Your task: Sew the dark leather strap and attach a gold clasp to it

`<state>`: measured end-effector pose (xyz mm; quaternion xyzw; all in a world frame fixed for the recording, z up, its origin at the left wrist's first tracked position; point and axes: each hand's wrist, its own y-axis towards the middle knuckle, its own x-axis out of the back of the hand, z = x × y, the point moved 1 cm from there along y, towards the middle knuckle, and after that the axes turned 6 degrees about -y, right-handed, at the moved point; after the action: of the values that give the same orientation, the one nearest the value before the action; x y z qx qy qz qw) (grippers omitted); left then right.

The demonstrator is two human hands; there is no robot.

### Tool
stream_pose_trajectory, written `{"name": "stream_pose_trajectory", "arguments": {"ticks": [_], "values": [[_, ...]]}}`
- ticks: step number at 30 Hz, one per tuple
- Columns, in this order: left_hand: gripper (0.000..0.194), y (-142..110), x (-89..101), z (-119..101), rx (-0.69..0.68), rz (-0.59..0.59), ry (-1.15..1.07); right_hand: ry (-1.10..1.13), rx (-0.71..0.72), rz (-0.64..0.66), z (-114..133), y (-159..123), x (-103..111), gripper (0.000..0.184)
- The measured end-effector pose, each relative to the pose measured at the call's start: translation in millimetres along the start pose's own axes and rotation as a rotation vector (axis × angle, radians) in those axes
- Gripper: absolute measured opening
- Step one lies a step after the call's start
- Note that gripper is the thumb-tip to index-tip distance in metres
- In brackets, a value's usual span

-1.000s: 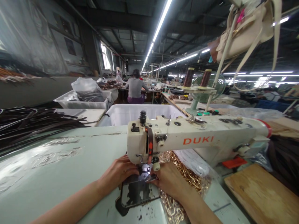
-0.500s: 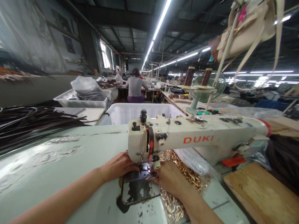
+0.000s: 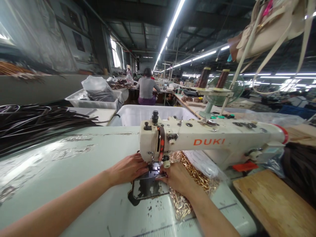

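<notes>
Okay, the left hand (image 3: 127, 170) and right hand (image 3: 178, 179) sit half-closed, fingertips nearly meeting under the cream DUKI sewing machine head (image 3: 150, 141), gripping something too small to tell. Below lies a worn dark metal plate (image 3: 148, 186). Gold chain in a clear plastic bag (image 3: 190, 172) touches the right hand, near the pale green table's (image 3: 61, 184) right edge.

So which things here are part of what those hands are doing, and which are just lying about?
In the job: left hand, right hand, DUKI sewing machine.
Lying about: bagged gold chain, wooden board, green fan, dark strips.
</notes>
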<state>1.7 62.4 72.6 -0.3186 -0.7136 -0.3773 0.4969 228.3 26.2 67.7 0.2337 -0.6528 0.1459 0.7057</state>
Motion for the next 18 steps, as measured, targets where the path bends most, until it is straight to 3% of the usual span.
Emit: {"name": "stream_pose_trajectory", "arguments": {"ticks": [10, 18], "values": [[0.041, -19, -15.6, -29, 0.112, 0.021, 0.322, 0.012, -0.015, 0.0, 3, 0, 4, 0.038], [0.054, -8, -38.7, -49, 0.29, 0.098, 0.503, 0.01, -0.006, -0.014, 4, 0, 6, 0.037]]}}
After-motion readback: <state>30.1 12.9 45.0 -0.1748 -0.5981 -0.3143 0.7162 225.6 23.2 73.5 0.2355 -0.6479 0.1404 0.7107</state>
